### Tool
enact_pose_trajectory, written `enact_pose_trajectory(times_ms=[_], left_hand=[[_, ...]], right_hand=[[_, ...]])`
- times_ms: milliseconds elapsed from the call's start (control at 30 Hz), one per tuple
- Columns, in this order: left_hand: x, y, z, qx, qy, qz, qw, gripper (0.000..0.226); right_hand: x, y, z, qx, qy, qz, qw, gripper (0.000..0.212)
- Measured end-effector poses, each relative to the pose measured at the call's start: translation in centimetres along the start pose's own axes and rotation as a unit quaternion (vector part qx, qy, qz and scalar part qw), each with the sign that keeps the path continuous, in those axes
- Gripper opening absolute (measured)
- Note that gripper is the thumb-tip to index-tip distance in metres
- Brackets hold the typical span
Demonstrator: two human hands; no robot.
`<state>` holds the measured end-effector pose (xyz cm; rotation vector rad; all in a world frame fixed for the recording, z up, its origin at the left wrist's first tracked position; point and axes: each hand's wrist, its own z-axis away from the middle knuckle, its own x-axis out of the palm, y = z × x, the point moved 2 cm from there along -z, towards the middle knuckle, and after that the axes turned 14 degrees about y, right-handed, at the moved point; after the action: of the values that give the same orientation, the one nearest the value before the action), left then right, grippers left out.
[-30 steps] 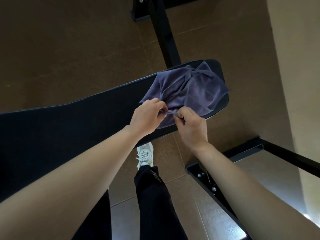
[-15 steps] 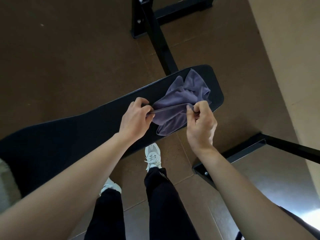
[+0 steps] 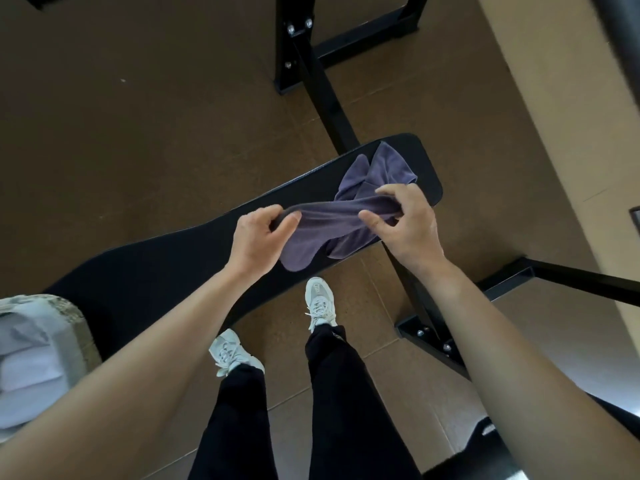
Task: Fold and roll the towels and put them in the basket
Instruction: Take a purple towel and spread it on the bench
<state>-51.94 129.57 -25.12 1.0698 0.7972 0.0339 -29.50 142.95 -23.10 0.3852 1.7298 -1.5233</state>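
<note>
Two hands held one grey-purple towel (image 3: pixel 332 226) over the narrow end of a black bench (image 3: pixel 166 275). The L hand (image 3: pixel 259 233) pinched the towel's edge betw. thumb & curled fingers, above the middle of the bench pad. The R hand (image 3: pixel 407 226) pinched the same edge nearer the bench's rounded tip, thumb & forefinger closed on the cloth, other fingers loosely bent. The edge ran as a bunched band from hand to hand and looked lifted off the bench pad, though contact underneath couldn't be told. The rest of the towel lay crumpled on the bench toward its tip, w/ one rounded flap reaching the bench's near edge. At the bench's wide end stood a woven basket (image 3: pixel 74 320), only partly in view, w/ pale cloth (image 3: pixel 27 368) inside. On the near side of the bench were the person's legs in black trousers (image 3: pixel 343 393) & white shoes (image 3: pixel 320 301) on a brown floor (image 3: pixel 121 116). A black metal frame (image 3: pixel 322 84) ran out from under the bench on its far side.
</note>
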Motion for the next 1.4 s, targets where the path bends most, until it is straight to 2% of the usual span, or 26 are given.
enact_pose_trajectory(times_ms=[33,100,200,367,500,567,700,767,867,1000,1100,1167,1233,1367,1400], left_hand=[[-0.9,0.6,-0.2,-0.023,0.002,0.029,0.999,0.035],[-2.8,1.4,-0.8,-0.042,0.009,0.042,0.998,0.037],[-6.0,1.0,-1.3,-0.016,-0.014,-0.045,0.999,0.045],[-11.6,-1.9,-1.3,-0.014,-0.030,-0.160,0.987,0.040],[-16.7,-4.8,-2.0,-0.048,0.051,-0.240,0.968,0.019],[-19.5,-6.1,-2.2,-0.067,0.120,-0.272,0.952,0.022],[-24.1,-8.4,-1.4,-0.076,0.283,-0.266,0.918,0.022],[-24.9,-10.0,-0.2,-0.075,0.321,-0.252,0.910,0.022],[-24.4,-13.4,3.0,-0.074,0.338,-0.240,0.907,0.022],[-21.2,-19.3,8.5,-0.102,0.294,-0.279,0.908,0.020],[-17.1,-24.8,12.1,-0.171,0.173,-0.327,0.913,0.023],[-14.5,-28.4,14.2,-0.221,0.102,-0.344,0.907,0.027],[-12.4,-31.4,15.7,-0.260,0.066,-0.344,0.900,0.031],[-9.0,-34.6,17.3,-0.321,-0.070,-0.307,0.893,0.037],[-8.5,-34.7,17.3,-0.324,-0.074,-0.298,0.895,0.035]], right_hand=[[0.1,-0.5,-0.3,-0.012,-0.027,0.007,1.000,0.041],[0.4,-1.7,-1.1,-0.039,-0.032,0.036,0.998,0.030],[1.2,-4.2,-2.4,-0.055,0.000,0.046,0.997,0.012],[3.1,-9.2,-4.1,-0.061,0.026,0.036,0.997,0.009],[4.4,-12.8,-6.2,-0.069,0.061,0.004,0.996,0.016],[4.7,-14.2,-7.3,-0.080,0.085,-0.002,0.993,0.016],[5.8,-15.4,-8.1,-0.092,0.108,-0.005,0.990,0.016],[6.8,-14.7,-7.0,-0.101,0.097,0.004,0.990,0.018],[9.1,-11.9,-3.6,-0.090,0.069,0.041,0.993,0.015],[13.1,-6.1,2.8,-0.046,0.002,0.113,0.992,0.024],[16.8,-1.8,7.0,0.003,-0.105,0.189,0.976,0.022],[19.3,0.8,8.8,0.029,-0.183,0.237,0.954,0.013],[21.3,2.6,10.0,0.035,-0.249,0.268,0.930,0.008],[23.4,4.4,11.2,0.057,-0.371,0.331,0.866,0.028],[23.7,4.6,11.3,0.065,-0.382,0.341,0.857,0.031]])
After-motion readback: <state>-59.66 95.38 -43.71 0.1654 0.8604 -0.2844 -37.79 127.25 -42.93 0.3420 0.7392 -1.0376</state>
